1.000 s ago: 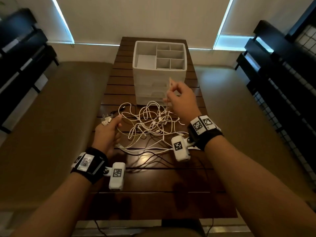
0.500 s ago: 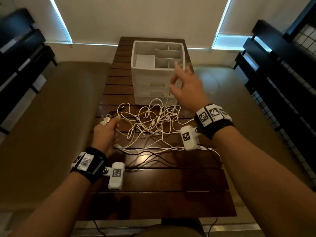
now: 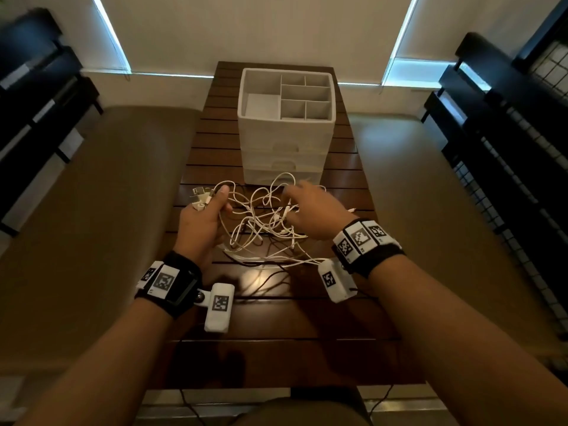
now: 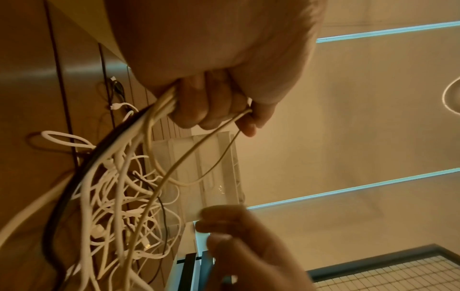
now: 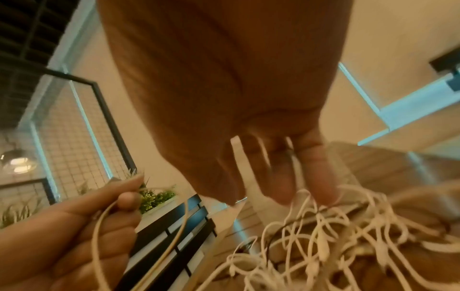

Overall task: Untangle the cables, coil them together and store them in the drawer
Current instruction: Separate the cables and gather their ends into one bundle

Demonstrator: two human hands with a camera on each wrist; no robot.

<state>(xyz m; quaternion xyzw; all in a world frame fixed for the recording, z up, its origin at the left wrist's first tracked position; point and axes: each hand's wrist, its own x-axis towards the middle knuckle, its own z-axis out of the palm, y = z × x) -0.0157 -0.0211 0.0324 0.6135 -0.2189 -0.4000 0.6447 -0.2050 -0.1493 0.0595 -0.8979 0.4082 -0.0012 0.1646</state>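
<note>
The cables (image 3: 264, 219) lie in a loose white knot, with a dark lead or two among them, on the table (image 3: 276, 318) just in front of the drawer unit (image 3: 284, 142), so the untangling looks barely under way: nothing is coiled and nothing stored. The left hand (image 3: 201, 222) has its grip clamped on a bundle of strands, with several plug ends (image 3: 199, 198) sticking out past the fingers (image 4: 199, 106). The right hand (image 3: 310, 210) hangs over the far side of the knot with its grip apart, fingers (image 5: 281, 177) straight and spread, the tips at or touching the top loops; it holds nothing that I can see. Left to do, by my reading: free each strand, gather them into one coil, open a drawer and put the coil in. The drawer fronts look closed in the head view, though dim. How many cables there are cannot be told, nor which plug belongs to which strand. The right wrist view is blurred, and the right palm is hidden from the head view
</note>
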